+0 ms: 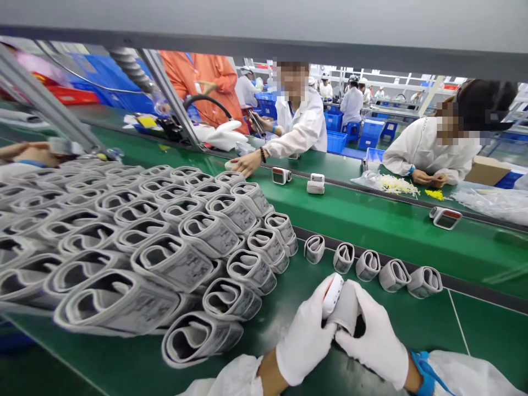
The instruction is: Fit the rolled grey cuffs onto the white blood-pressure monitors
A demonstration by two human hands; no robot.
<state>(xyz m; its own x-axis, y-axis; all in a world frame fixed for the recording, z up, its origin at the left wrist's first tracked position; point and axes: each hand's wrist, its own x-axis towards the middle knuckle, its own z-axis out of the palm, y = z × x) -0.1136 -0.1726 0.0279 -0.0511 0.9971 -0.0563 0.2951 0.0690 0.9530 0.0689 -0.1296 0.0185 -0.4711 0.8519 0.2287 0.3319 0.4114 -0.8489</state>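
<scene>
My left hand (305,335) and my right hand (373,338), both in white gloves, meet low in the middle over the green bench (433,330). Together they grip one rolled grey cuff (345,309) with a small white monitor unit (332,294) pressed against its left side; my left thumb lies on the unit. Both hands are closed around it. A big heap of rolled grey cuffs (136,236) fills the bench to my left. A short row of several single cuffs (371,265) lies just beyond my hands.
A green conveyor belt (391,220) runs across, carrying white monitor units (315,184) and one near the right (445,218). Across it, two people in white coats work; one's hand (246,163) rests on the belt. Yellow and white small parts (398,185) lie opposite. A metal frame post (173,99) slants upper left.
</scene>
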